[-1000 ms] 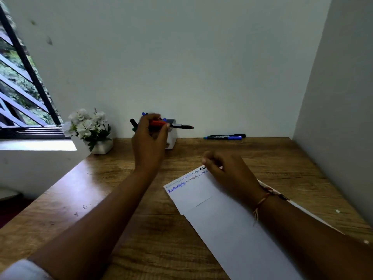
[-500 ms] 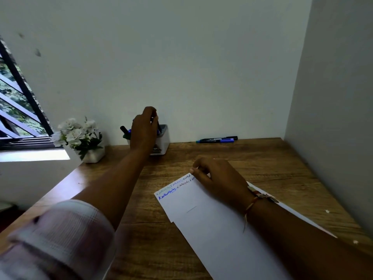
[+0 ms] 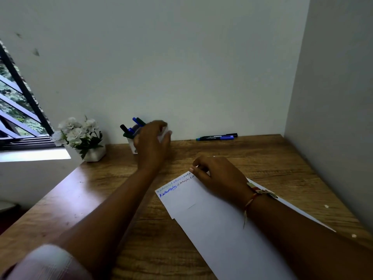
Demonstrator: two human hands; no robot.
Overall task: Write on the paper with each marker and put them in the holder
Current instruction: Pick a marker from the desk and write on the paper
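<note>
Left hand (image 3: 152,141) reaches out before the holder (image 3: 132,145), fingers loosely spread and empty, hiding most of it, right hand (image 3: 219,176) curled, fingertips pressing the paper (image 3: 212,223), motion-blurred.

A wooden desk (image 3: 262,158) fills a corner between pale walls (image 3: 181,67). At the left a barred window (image 3: 16,114) lets daylight onto its sill, where a white flowerpot (image 3: 80,138) stands beside it

Left hand (image 3: 152,142) spread, empty, fingers in front of the holder (image 3: 132,146); right hand (image 3: 218,176) pressing the paper (image 3: 212,219), writing beside its fingertips; two markers (image 3: 217,137) beyond.
</note>
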